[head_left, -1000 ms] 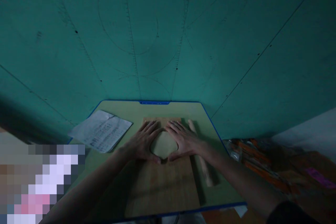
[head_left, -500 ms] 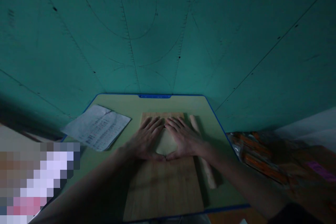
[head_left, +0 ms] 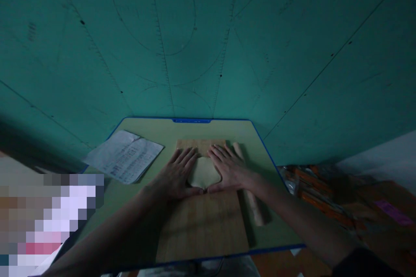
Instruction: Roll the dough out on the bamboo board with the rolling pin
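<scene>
A pale, flat piece of dough (head_left: 203,172) lies on a wooden board (head_left: 203,225). My left hand (head_left: 180,173) rests flat along its left side, fingers stretched toward the wall. Along the right side lies my right hand (head_left: 227,169), palm down with its fingers out. The two thumbs almost meet at the near edge of the dough, and both hands touch its rim. Just right of the board is a wooden rolling pin (head_left: 255,210), partly hidden under my right wrist.
The board sits on a small light table (head_left: 149,125) with a blue edge. Creased printed paper (head_left: 125,156) lies at the left. A green wall (head_left: 201,52) with drawn lines rises behind. Plastic-wrapped orange items (head_left: 312,190) and cardboard boxes (head_left: 383,199) stand at the right.
My hands have moved apart, so more of the dough shows between them. The camera view has shifted slightly.
</scene>
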`<state>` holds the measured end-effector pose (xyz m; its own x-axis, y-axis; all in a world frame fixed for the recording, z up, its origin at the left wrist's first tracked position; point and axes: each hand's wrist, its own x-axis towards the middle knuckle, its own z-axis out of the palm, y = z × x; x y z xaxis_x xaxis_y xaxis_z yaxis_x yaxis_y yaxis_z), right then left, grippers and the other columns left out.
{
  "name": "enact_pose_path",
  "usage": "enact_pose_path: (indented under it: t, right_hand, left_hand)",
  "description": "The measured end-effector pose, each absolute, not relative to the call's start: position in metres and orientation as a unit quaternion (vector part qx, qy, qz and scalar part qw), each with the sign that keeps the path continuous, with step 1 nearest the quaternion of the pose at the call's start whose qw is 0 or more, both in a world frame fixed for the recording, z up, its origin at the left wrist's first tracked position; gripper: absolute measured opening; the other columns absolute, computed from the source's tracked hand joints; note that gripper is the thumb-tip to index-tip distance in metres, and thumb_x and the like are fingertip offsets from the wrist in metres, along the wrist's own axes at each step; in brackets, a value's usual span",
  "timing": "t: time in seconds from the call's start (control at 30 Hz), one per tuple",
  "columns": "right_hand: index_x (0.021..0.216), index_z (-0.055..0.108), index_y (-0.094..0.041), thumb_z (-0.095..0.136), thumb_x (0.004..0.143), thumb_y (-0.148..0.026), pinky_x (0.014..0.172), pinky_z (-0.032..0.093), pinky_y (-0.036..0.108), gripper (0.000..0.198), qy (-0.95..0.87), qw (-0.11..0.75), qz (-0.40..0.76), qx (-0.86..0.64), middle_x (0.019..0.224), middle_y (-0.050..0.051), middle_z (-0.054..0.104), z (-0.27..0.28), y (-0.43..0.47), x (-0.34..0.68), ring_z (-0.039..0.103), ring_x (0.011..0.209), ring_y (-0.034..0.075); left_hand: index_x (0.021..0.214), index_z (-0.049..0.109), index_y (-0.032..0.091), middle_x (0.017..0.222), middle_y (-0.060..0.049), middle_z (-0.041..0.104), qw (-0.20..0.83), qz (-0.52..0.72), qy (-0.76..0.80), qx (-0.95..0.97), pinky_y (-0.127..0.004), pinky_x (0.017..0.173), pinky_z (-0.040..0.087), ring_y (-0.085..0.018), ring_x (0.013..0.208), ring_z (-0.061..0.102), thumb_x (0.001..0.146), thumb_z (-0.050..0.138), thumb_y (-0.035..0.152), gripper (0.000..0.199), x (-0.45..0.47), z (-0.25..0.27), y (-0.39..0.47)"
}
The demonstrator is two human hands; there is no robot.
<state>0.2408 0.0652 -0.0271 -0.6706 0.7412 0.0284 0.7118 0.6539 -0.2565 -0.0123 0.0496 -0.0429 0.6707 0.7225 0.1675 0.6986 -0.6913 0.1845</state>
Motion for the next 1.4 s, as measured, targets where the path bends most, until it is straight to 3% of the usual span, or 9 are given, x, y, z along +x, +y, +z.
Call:
enact_pose_path:
  t: [0.17,0.3,0.47,0.6,0.73,0.87,1.1,1.3,1.4]
  right_hand:
    - [0.154,0.034,-0.010,0.061,0.068,-0.086,0.124,0.009,0.056,0.118,-0.906,0.077,0.103,-0.403,0.161,0.021,0.030,-0.028,0.066,0.235,0.024,0.150,0.039]
    - [0.156,0.030,-0.013,0.060,0.071,-0.084,0.122,0.008,0.061,0.115,-0.887,0.085,0.097,-0.443,0.161,0.021,0.031,-0.021,0.053,0.244,0.022,0.150,0.041]
    - [0.160,0.018,-0.017,0.047,0.093,-0.063,0.119,0.022,0.060,0.086,-0.782,0.162,0.060,-0.599,0.163,0.019,0.025,-0.030,0.007,0.284,0.019,0.152,0.036]
    - [0.155,0.030,-0.012,0.054,0.089,-0.056,0.116,0.029,0.062,0.082,-0.713,0.150,0.082,-0.680,0.157,0.024,0.037,-0.049,-0.030,0.306,0.029,0.148,0.039]
    - [0.152,0.036,-0.013,0.054,0.088,-0.051,0.117,0.032,0.057,0.076,-0.699,0.149,0.120,-0.689,0.155,0.022,0.041,-0.056,-0.047,0.300,0.033,0.147,0.036]
    - [0.149,0.042,-0.016,0.053,0.088,-0.044,0.119,0.029,0.058,0.068,-0.695,0.181,0.095,-0.689,0.151,0.018,0.047,-0.059,-0.052,0.288,0.036,0.146,0.035]
    - [0.139,0.054,-0.013,0.053,0.088,-0.038,0.121,0.028,0.056,0.056,-0.702,0.199,0.073,-0.680,0.150,0.018,0.049,-0.064,-0.058,0.286,0.038,0.144,0.034]
    - [0.132,0.059,-0.009,0.055,0.088,-0.033,0.119,0.030,0.055,0.051,-0.698,0.206,0.059,-0.683,0.146,0.020,0.052,-0.057,-0.057,0.284,0.042,0.140,0.035]
    - [0.128,0.062,-0.011,0.056,0.087,-0.027,0.114,0.039,0.047,0.045,-0.706,0.194,0.059,-0.678,0.141,0.017,0.057,-0.043,-0.060,0.283,0.049,0.134,0.032]
  left_hand:
    - [0.155,0.028,0.009,0.159,-0.024,0.032,0.060,0.122,0.390,0.911,-0.058,0.122,0.015,-0.037,0.150,0.027,0.083,0.048,0.079,0.103,-0.009,-0.039,0.048]
    - [0.156,0.027,0.010,0.158,-0.025,0.035,0.062,0.136,0.403,0.903,-0.057,0.121,0.021,-0.038,0.148,0.031,0.077,0.053,0.082,0.110,-0.007,-0.038,0.043]
    - [0.155,0.026,0.010,0.157,-0.024,0.037,0.045,0.146,0.402,0.903,-0.054,0.121,0.024,-0.036,0.147,0.033,0.084,0.045,0.080,0.102,-0.003,-0.042,0.038]
    - [0.152,0.032,0.009,0.155,-0.023,0.041,0.046,0.156,0.403,0.901,-0.052,0.121,0.026,-0.034,0.146,0.036,0.091,0.039,0.073,0.089,0.009,-0.041,0.033]
    - [0.149,0.039,0.010,0.155,-0.025,0.041,0.043,0.157,0.480,0.862,-0.061,0.116,0.028,-0.043,0.145,0.033,0.088,0.043,0.072,0.087,0.048,-0.035,0.020]
    - [0.138,0.052,0.007,0.146,-0.029,0.049,0.005,0.182,0.591,0.786,-0.071,0.105,0.030,-0.052,0.137,0.039,0.094,0.039,0.061,0.072,0.090,-0.028,0.011]
    - [0.121,0.067,0.017,0.131,-0.018,0.063,-0.015,0.161,0.585,0.795,-0.059,0.098,0.040,-0.040,0.125,0.051,0.096,0.043,0.037,0.040,0.097,-0.017,0.009]
    - [0.123,0.066,0.020,0.131,-0.012,0.065,-0.012,0.162,0.573,0.803,-0.051,0.100,0.041,-0.032,0.124,0.052,0.099,0.041,0.030,0.036,0.095,-0.016,0.007]
    - [0.122,0.066,0.020,0.128,-0.011,0.067,-0.005,0.163,0.568,0.807,-0.050,0.100,0.043,-0.031,0.123,0.054,0.098,0.042,0.026,0.035,0.093,-0.015,0.009]
